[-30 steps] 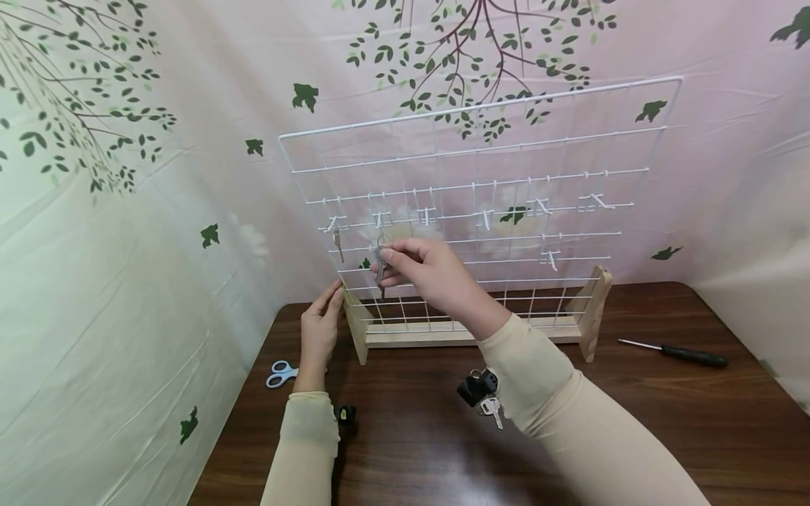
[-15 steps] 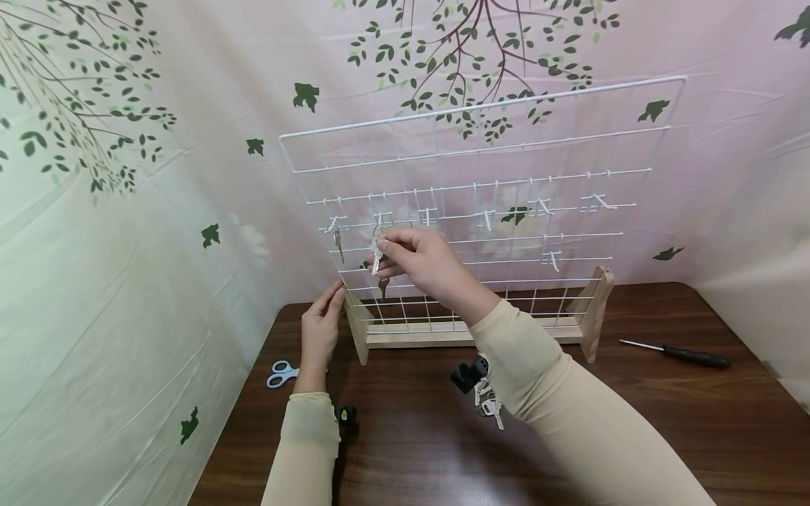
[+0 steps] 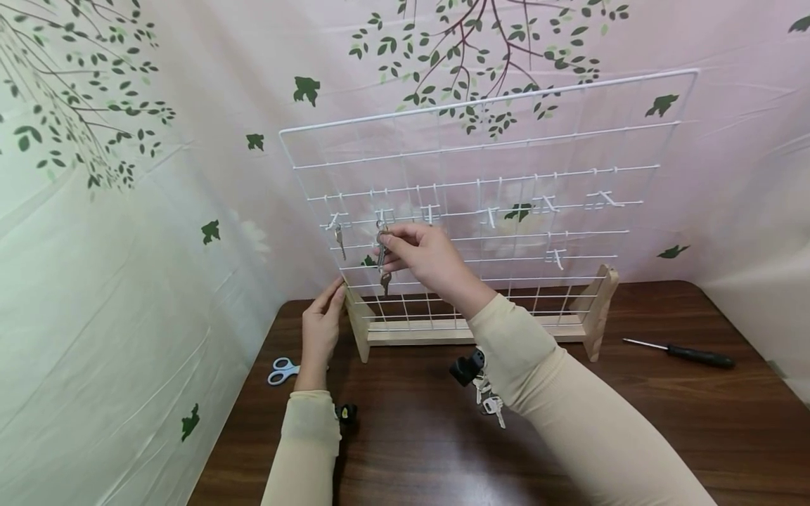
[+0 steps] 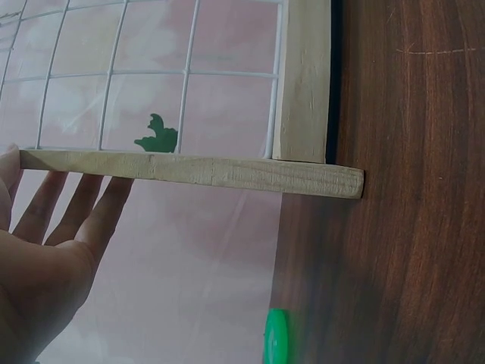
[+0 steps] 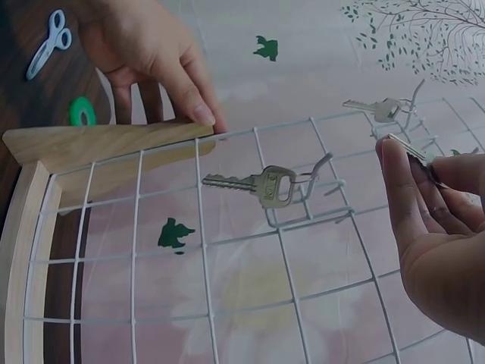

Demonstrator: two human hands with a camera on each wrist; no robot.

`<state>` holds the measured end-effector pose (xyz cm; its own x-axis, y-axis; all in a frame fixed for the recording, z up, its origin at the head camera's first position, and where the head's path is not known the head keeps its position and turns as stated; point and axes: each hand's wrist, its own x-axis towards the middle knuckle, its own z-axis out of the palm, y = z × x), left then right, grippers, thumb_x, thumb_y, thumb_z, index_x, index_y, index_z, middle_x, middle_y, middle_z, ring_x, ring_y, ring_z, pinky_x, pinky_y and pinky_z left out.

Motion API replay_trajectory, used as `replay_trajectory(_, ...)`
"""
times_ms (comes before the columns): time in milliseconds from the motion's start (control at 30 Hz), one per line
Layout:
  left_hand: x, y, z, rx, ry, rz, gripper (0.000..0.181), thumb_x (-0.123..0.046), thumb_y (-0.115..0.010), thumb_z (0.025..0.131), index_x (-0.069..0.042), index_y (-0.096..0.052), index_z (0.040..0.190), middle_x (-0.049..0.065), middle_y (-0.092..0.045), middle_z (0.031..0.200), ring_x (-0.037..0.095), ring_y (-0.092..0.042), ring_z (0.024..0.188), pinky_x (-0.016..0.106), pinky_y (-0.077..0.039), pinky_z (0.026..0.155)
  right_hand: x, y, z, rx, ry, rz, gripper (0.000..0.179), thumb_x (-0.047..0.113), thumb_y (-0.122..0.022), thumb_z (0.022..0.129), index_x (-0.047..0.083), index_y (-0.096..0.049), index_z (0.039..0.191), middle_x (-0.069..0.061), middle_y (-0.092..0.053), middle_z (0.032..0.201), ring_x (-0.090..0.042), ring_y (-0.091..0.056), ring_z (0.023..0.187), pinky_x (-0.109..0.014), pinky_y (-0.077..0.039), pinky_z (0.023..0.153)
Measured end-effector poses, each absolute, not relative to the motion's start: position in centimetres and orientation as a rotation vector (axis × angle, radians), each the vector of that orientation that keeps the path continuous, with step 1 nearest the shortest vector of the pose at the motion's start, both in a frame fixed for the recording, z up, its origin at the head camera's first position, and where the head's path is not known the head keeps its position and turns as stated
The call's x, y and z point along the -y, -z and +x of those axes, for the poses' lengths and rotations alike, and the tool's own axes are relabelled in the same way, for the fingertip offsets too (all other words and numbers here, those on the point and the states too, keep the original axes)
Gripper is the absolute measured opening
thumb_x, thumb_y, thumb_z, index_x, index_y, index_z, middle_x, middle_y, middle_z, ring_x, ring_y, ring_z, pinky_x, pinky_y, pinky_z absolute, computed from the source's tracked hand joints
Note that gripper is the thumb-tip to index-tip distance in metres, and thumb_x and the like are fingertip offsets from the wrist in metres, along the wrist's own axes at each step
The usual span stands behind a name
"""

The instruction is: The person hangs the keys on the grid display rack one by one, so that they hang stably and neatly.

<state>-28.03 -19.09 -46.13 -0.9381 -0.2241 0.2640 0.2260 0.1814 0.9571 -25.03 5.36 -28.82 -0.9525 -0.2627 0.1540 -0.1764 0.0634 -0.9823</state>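
My right hand (image 3: 430, 263) pinches a key (image 5: 413, 152) between thumb and fingers, close in front of the second upper hook (image 3: 383, 214) of a white wire grid rack (image 3: 487, 105). In the head view, a small ring shows above the fingertips, right at that hook. Another key (image 5: 276, 187) hangs from a lower hook beneath this hand, and a third key (image 5: 385, 110) hangs on the leftmost upper hook. At the rack's left side, my left hand (image 3: 320, 337) grips the wooden leg (image 4: 204, 171), fingers behind it and thumb in front.
Several loose keys (image 3: 492, 407) lie on the dark wood table near my right sleeve. Light-blue scissors (image 3: 283, 371) and a green ring-shaped item (image 5: 82, 111) are left of the rack. A black-handled screwdriver (image 3: 699, 355) lies at right. More bare hooks (image 3: 491, 216) line the grid.
My right hand has risen slightly toward the second hook, and the key in it has turned from flat-on to edge-on. The left hand keeps its grip on the leg.
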Motion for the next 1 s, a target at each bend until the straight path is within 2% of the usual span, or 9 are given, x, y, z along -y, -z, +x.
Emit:
replay_trajectory(67, 19.0, 46.1, -28.0, 2.118, 1.817, -0.003, 0.04, -0.035, -0.069, 0.106, -0.018, -0.071, 0.142, 0.01, -0.068, 0.149, 0.021, -0.066, 0.13, 0.042, -0.059, 0.108, -5.4, 28.9, -25.2, -2.26, 2.049, -0.448, 0.03, 0.018, -0.062, 0.11, 0.0, -0.07, 0.132, -0.025, -0.078, 0.12, -0.034, -0.081, 0.094, -0.037, -0.066, 0.095)
replay_trajectory(233, 19.1, 46.2, -27.8, 2.121, 1.793, -0.013, 0.042, -0.036, -0.07, 0.105, -0.017, -0.071, 0.142, 0.011, -0.068, 0.148, 0.027, -0.064, 0.137, 0.016, -0.059, 0.098, -5.5, 29.4, -25.5, -2.259, 2.081, -0.392, 0.032, 0.018, -0.061, 0.111, 0.001, -0.068, 0.137, -0.024, -0.076, 0.125, -0.027, -0.081, 0.092, -0.036, -0.066, 0.094)
replay_trajectory(333, 19.2, 46.3, -27.8, 2.121, 1.785, -0.023, 0.043, -0.037, -0.07, 0.105, -0.016, -0.071, 0.142, 0.012, -0.068, 0.149, 0.028, -0.063, 0.138, 0.006, -0.055, 0.092, -5.9, 29.6, -25.3, -2.287, 2.078, -0.369, 0.037, 0.022, -0.061, 0.111, 0.005, -0.065, 0.143, -0.02, -0.075, 0.129, -0.033, -0.081, 0.1, -0.036, -0.066, 0.093)
replay_trajectory(467, 19.1, 46.3, -27.7, 2.114, 1.798, -0.027, 0.043, -0.037, -0.071, 0.105, -0.016, -0.071, 0.142, 0.012, -0.068, 0.149, 0.028, -0.063, 0.138, 0.006, -0.055, 0.093, -6.9, 29.9, -24.4, -2.371, 2.023, -0.364, 0.043, 0.029, -0.062, 0.11, 0.01, -0.06, 0.149, -0.016, -0.072, 0.134, -0.032, -0.079, 0.104, -0.038, -0.065, 0.096)
replay_trajectory(767, 19.1, 46.2, -27.9, 2.114, 1.826, -0.017, 0.045, -0.039, -0.071, 0.104, -0.016, -0.071, 0.143, 0.012, -0.068, 0.149, 0.026, -0.064, 0.135, 0.009, -0.057, 0.092, -9.7, 31.3, -21.8, -2.426, 2.003, -0.372, 0.045, 0.028, -0.063, 0.11, 0.007, -0.055, 0.149, -0.015, -0.07, 0.132, -0.031, -0.077, 0.112, -0.039, -0.066, 0.094)
replay_trajectory(1000, 19.0, 46.0, -27.9, 2.113, 1.832, -0.007, 0.044, -0.038, -0.07, 0.104, -0.017, -0.071, 0.143, 0.011, -0.067, 0.149, 0.016, -0.067, 0.127, 0.014, -0.059, 0.094, -12.0, 33.7, -19.9, -2.462, 2.001, -0.274, 0.049, 0.03, -0.064, 0.11, 0.005, -0.053, 0.151, -0.018, -0.07, 0.134, -0.025, -0.079, 0.105, -0.044, -0.064, 0.099)
